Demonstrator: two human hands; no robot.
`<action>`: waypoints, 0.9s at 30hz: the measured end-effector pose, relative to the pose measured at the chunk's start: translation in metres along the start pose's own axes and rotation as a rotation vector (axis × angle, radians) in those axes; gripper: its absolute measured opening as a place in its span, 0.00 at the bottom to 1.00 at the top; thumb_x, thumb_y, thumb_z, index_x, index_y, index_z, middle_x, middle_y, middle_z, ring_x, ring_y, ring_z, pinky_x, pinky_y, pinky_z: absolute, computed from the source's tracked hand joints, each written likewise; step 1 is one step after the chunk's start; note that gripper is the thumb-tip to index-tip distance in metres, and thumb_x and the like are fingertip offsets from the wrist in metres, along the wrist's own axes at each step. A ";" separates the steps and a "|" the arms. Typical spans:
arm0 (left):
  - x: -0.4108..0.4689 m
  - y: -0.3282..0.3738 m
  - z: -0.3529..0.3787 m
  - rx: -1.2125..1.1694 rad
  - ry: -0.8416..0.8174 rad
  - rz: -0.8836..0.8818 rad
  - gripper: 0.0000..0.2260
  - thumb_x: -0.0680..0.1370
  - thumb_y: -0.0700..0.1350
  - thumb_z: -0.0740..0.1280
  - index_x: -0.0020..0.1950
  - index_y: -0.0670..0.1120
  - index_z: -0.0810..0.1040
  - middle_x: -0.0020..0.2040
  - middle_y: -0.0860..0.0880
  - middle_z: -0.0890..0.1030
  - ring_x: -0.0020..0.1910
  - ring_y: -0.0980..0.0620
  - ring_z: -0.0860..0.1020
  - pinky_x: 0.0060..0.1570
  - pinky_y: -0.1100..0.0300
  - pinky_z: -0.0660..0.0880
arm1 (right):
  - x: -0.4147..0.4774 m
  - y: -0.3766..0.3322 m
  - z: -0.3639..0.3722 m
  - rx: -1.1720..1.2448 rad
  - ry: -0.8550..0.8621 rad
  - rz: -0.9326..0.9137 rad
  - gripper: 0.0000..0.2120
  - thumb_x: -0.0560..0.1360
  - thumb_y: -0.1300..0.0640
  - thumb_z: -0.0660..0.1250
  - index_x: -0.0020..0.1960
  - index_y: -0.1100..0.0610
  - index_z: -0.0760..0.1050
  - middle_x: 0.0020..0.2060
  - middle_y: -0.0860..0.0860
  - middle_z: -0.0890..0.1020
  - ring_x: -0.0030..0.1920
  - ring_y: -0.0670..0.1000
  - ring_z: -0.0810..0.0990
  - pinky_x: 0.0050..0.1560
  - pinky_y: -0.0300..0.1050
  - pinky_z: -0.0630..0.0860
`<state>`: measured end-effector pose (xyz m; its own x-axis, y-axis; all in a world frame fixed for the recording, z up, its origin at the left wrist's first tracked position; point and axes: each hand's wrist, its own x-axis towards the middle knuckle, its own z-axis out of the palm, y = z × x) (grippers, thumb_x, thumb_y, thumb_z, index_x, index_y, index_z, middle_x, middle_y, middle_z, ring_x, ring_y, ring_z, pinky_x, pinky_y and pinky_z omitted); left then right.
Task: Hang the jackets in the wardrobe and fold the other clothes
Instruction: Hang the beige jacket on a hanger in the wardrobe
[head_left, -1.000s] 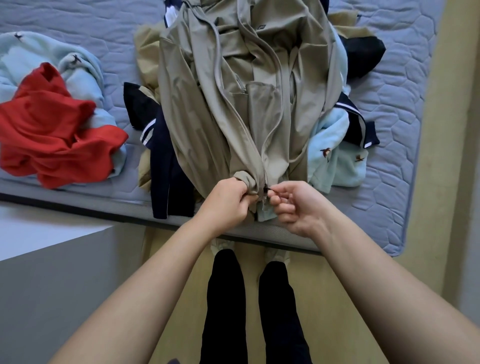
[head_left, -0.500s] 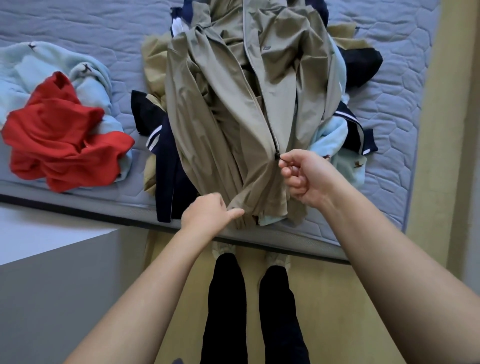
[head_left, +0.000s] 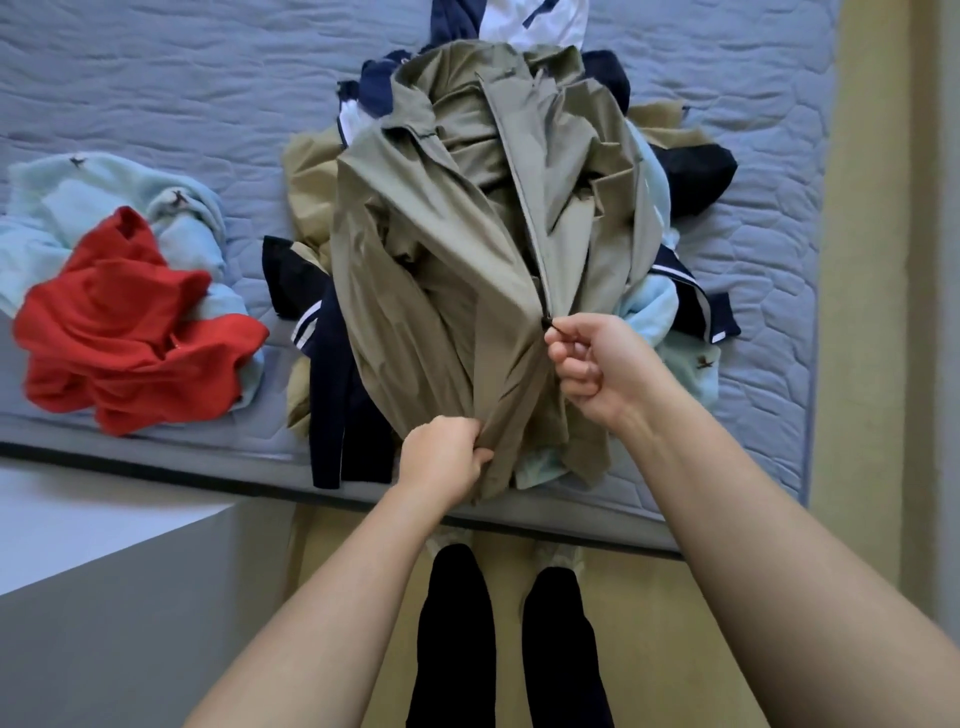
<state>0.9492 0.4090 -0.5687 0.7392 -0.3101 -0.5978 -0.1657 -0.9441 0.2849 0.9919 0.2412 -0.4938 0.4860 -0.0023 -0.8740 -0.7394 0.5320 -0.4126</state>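
On clothes heap (head_left: 332, 395) near mattress (head_left: 156, 93) edge: tan jacket (head_left: 441, 291), laid lengthwise, collar far, hem near. Pinching zipper pull (head_left: 547, 323) partway up with right hand (head_left: 597, 364); gripping hem directly below with left hand (head_left: 441, 460). Next, probably: drawing pull straight away, toward collar.

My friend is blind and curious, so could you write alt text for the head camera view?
A person's right hand pinches the zip pull of a khaki jacket, while the left hand grips its hem. The jacket lies on a pile of clothes on a mattress, with a red garment to the left.
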 end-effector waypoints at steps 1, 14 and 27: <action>-0.001 -0.008 0.003 0.015 -0.038 -0.021 0.09 0.78 0.52 0.64 0.47 0.47 0.76 0.47 0.46 0.81 0.48 0.44 0.79 0.40 0.56 0.70 | 0.000 -0.001 0.000 0.002 0.000 -0.008 0.13 0.78 0.61 0.57 0.34 0.59 0.69 0.19 0.47 0.70 0.14 0.41 0.59 0.14 0.31 0.51; 0.024 0.026 -0.052 -0.229 0.183 0.070 0.10 0.75 0.51 0.68 0.39 0.47 0.74 0.41 0.46 0.81 0.45 0.44 0.78 0.42 0.53 0.73 | 0.001 0.008 0.001 -0.067 -0.017 -0.034 0.13 0.77 0.62 0.57 0.34 0.60 0.69 0.19 0.48 0.70 0.15 0.41 0.59 0.15 0.32 0.51; 0.046 0.035 -0.074 -0.350 0.168 0.094 0.12 0.73 0.52 0.71 0.37 0.51 0.70 0.36 0.51 0.75 0.43 0.45 0.77 0.38 0.55 0.70 | 0.001 -0.020 0.007 -0.038 -0.048 -0.106 0.14 0.77 0.61 0.58 0.33 0.59 0.69 0.20 0.48 0.70 0.15 0.43 0.60 0.16 0.33 0.52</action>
<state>1.0254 0.3705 -0.5310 0.8330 -0.3429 -0.4342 -0.0264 -0.8085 0.5879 1.0101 0.2363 -0.4842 0.5831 -0.0157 -0.8122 -0.6994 0.4989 -0.5118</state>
